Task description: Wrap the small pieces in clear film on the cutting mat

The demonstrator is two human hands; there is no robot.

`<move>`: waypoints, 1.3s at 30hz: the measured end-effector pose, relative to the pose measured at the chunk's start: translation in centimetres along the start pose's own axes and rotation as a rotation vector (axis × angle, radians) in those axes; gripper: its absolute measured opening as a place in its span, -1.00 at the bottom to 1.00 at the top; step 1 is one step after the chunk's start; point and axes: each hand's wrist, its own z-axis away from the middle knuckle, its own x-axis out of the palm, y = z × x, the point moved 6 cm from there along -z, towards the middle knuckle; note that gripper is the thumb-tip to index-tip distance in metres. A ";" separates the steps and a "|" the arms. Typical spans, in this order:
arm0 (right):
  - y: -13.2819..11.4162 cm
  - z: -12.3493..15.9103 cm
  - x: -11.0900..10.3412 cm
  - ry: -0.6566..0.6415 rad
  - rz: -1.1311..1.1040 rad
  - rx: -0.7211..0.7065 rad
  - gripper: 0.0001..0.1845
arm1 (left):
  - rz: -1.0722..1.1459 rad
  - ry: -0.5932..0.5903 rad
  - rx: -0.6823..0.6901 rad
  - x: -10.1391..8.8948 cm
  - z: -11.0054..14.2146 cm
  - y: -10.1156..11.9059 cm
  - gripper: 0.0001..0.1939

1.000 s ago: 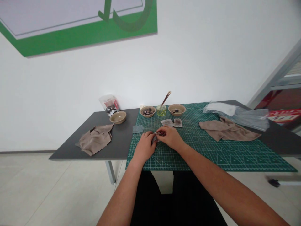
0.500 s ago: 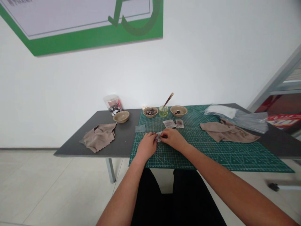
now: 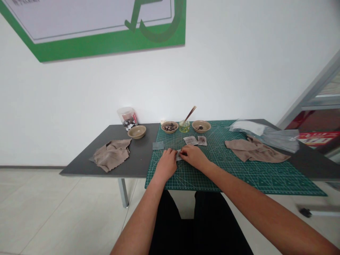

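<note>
A small grey-white sheet [image 3: 179, 155] with dark smudges lies on the green cutting mat between my hands. My left hand [image 3: 167, 163] is at its left edge, thumb and fingers closed on it. From the right, my right hand [image 3: 194, 156] pinches a small dark piece against the sheet; the fingers hide most of that piece. Just beyond are two smudged squares, one paler [image 3: 191, 140] and one darker [image 3: 202, 140]. A blue-grey square [image 3: 158, 145] rests left of them.
Along the back stand a bowl of dark pieces [image 3: 169, 127], a glass with brown sticks [image 3: 184, 126] and a bowl with few pieces [image 3: 201, 126]. Left are a bowl [image 3: 137, 132], a plastic jar [image 3: 128, 118] and a brown cloth [image 3: 113, 154]. Right are another cloth [image 3: 255, 149] and a plastic bag [image 3: 265, 132].
My right fingers have shifted slightly over the sheet, and the dark piece shows less than before. The sheet lies flatter between my hands. The camera view has turned a little left.
</note>
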 end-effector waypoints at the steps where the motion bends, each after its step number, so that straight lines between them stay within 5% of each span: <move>1: -0.1 0.1 0.0 -0.007 -0.012 -0.011 -0.90 | -0.001 -0.006 0.003 0.0 0.0 0.0 -0.62; 31: 0.6 0.1 0.1 0.020 -0.022 0.046 -0.90 | 0.036 0.018 0.010 -0.1 0.2 0.1 -0.61; 39: -1.3 0.0 1.1 -0.022 -0.039 -0.019 -0.89 | 0.037 0.009 0.019 0.0 0.3 0.0 -0.66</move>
